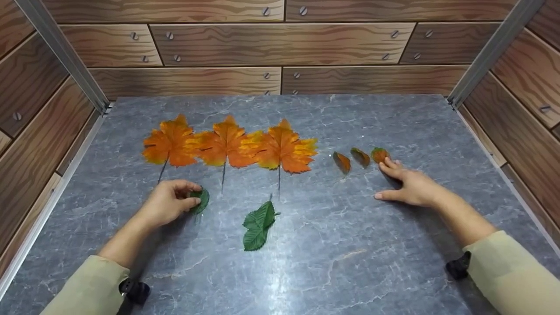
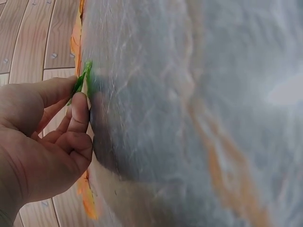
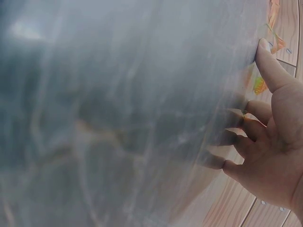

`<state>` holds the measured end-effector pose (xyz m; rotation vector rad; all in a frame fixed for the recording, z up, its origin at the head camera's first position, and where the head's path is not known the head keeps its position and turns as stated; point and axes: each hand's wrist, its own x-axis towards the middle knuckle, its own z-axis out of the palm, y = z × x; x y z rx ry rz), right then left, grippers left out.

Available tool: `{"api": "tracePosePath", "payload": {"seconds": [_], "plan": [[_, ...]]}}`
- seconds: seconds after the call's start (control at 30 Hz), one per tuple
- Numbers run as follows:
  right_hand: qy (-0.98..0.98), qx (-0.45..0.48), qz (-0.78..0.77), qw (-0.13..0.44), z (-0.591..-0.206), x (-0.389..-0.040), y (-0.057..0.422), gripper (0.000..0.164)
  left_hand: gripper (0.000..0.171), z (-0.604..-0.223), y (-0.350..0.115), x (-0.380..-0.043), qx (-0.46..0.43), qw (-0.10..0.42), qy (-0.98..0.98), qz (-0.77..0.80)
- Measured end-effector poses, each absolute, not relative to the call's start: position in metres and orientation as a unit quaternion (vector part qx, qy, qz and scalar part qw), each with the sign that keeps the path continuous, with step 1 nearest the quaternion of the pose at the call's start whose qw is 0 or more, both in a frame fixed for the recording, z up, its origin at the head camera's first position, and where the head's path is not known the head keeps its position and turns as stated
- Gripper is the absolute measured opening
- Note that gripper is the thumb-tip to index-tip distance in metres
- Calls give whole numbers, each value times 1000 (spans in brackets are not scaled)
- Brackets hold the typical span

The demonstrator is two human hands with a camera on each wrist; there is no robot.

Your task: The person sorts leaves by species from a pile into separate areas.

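Observation:
My left hand (image 1: 170,202) pinches a small round green leaf (image 1: 202,202) between thumb and fingers, close over the table; the left wrist view shows the green leaf (image 2: 80,82) edge-on at the fingertips. Over on the right, my right hand (image 1: 409,183) has its fingers spread, with fingertips touching a small orange-green leaf (image 1: 379,155). Two similar curled leaves, one orange-brown (image 1: 342,162) and one darker (image 1: 360,157), lie in a row to its left. A larger green leaf (image 1: 259,227) with a short stem lies between the hands.
Three orange maple leaves on dark stems, the left (image 1: 169,142), middle (image 1: 226,142) and right (image 1: 282,146), lie side by side with edges overlapping. The grey marbled table (image 1: 332,271) is bounded by wood-patterned walls (image 1: 280,43) at the back and sides.

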<state>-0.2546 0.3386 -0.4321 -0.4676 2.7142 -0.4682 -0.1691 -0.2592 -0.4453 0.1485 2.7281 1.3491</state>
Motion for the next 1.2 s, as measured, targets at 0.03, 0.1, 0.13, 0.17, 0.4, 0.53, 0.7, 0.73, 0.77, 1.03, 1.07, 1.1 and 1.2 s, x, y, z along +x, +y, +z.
{"api": "tracePosePath", "payload": {"seconds": [0.03, 0.1, 0.13, 0.17, 0.4, 0.53, 0.7, 0.73, 0.77, 1.03, 1.07, 1.1, 1.2], "plan": [[957, -165, -166, 173, -432, -255, 339, 110, 26, -444, -259, -168, 48, 45, 895, 442], [957, -165, -166, 173, -433, -254, 338, 110, 28, -443, -260, -165, 46, 37, 899, 435], [956, -165, -166, 174, -433, -254, 338, 110, 29, -442, -261, -163, 46, 32, 902, 428], [956, -165, -166, 174, -433, -254, 338, 110, 30, -441, -262, -160, 47, 24, 906, 419], [956, -171, -160, 176, -432, -255, 337, 110, 36, -444, -264, -140, 107, -83, 939, 315], [955, -171, -161, 180, -432, -256, 337, 111, 51, -446, -264, -126, 157, -97, 954, 235], [956, -171, -159, 177, -432, -256, 337, 110, 77, -447, -267, -112, 212, -57, 966, 140], [956, -172, -158, 176, -432, -256, 337, 110, 81, -447, -267, -110, 222, -47, 966, 127], [956, -173, -158, 175, -432, -256, 337, 110, 85, -447, -268, -109, 231, -38, 965, 117], [956, -177, -159, 174, -433, -256, 337, 110, 97, -453, -267, -104, 244, 8, 967, 74], [956, -177, -159, 174, -433, -256, 337, 109, 98, -454, -267, -104, 245, 7, 967, 71], [956, -176, -159, 174, -432, -256, 338, 109, 98, -454, -267, -105, 246, 7, 967, 68], [956, -172, -160, 176, -431, -257, 338, 109, 98, -455, -266, -106, 249, 3, 966, 63]]}}
